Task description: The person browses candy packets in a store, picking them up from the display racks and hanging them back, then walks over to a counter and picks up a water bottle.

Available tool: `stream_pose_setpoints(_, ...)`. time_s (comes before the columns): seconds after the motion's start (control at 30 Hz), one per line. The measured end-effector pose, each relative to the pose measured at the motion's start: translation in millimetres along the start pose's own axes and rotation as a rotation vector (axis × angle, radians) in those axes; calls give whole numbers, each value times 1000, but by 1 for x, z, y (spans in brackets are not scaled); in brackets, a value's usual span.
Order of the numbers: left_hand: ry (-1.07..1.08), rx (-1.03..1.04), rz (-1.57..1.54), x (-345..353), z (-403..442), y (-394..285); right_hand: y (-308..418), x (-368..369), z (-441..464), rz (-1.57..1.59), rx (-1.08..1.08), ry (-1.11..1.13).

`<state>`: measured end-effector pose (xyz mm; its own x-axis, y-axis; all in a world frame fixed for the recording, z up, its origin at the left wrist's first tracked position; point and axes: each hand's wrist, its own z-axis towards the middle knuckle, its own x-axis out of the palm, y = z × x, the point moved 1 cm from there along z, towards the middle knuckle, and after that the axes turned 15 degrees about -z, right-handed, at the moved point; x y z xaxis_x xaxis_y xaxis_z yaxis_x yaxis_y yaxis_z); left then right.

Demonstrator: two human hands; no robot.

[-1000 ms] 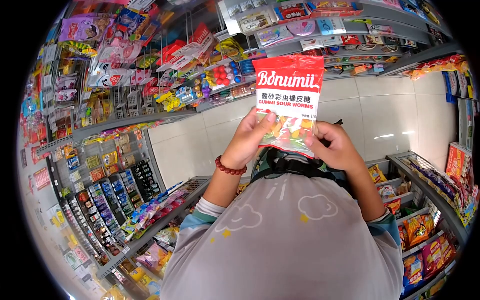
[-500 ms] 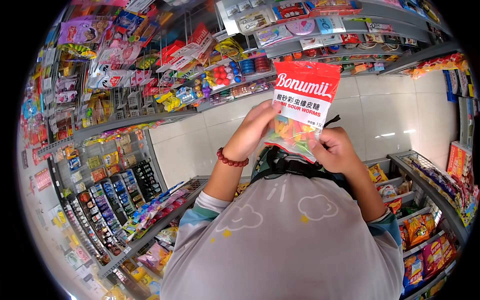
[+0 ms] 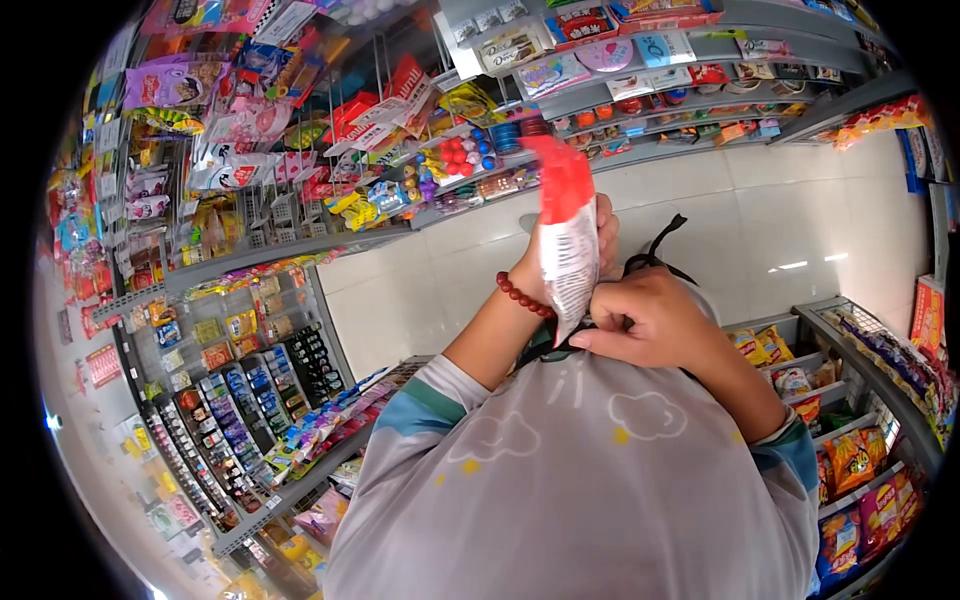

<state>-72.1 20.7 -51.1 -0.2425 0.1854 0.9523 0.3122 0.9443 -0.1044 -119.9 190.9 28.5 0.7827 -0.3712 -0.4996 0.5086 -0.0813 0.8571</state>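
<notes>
A red and white bag of gummy worms (image 3: 570,255) stands nearly upright before my body, turned so that its printed back shows at a steep angle. My left hand (image 3: 606,232) is closed around the bag from behind, its fingers showing past the right side. A string of red beads (image 3: 524,295) circles the left wrist. Curled at the bag's lower right edge, my right hand (image 3: 645,318) has its thumb against the bottom corner. The front of the bag with the sweets is out of sight.
Hanging snack packs fill a rack (image 3: 290,245) at the upper left. Shelves of boxed sweets (image 3: 605,55) run along the top. Small goods stand on a display (image 3: 235,400) at the left; crisp bags (image 3: 850,460) fill shelves at the lower right. Pale floor tiles (image 3: 790,210) lie between.
The bag has rotated from its front facing me to its back seen at an angle. My left hand has gone behind it, and the right hand has shifted slightly left and down.
</notes>
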Motion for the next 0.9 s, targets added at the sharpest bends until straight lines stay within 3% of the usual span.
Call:
stream_pose_setpoints(0.07, 188, 56, -138, 4, 0, 4, -5, 3, -4, 18, 20, -51)
stream_pose_setpoints(0.4, 244, 7, -310, 25, -11, 7, -12, -6, -8, 32, 116, -25)
stream_pose_setpoints(0.5, 207, -2, -285, 27, -15, 5, -20, -1, -11, 51, 134, -104)
stream_pose_setpoints(0.53, 209, 1, -286, 27, -16, 4, -24, -2, -15, 83, 259, -155)
stream_pose_setpoints(0.57, 143, 33, -274, 24, -17, 3, -30, -3, -19, 113, 385, -205)
stream_pose_setpoints(0.67, -84, 112, -247, -25, -22, -7, -53, -6, -33, 195, 478, -268)
stream_pose_setpoints(0.73, -177, 146, -278, -27, -31, -16, -59, -14, -42, 139, 483, -190)
stream_pose_setpoints(0.83, -211, 187, -173, -28, -48, -23, -64, -21, -55, 22, 432, -284)
stream_pose_setpoints(0.9, -238, 187, -117, -21, -55, -27, -66, -30, -60, -7, 450, -123)
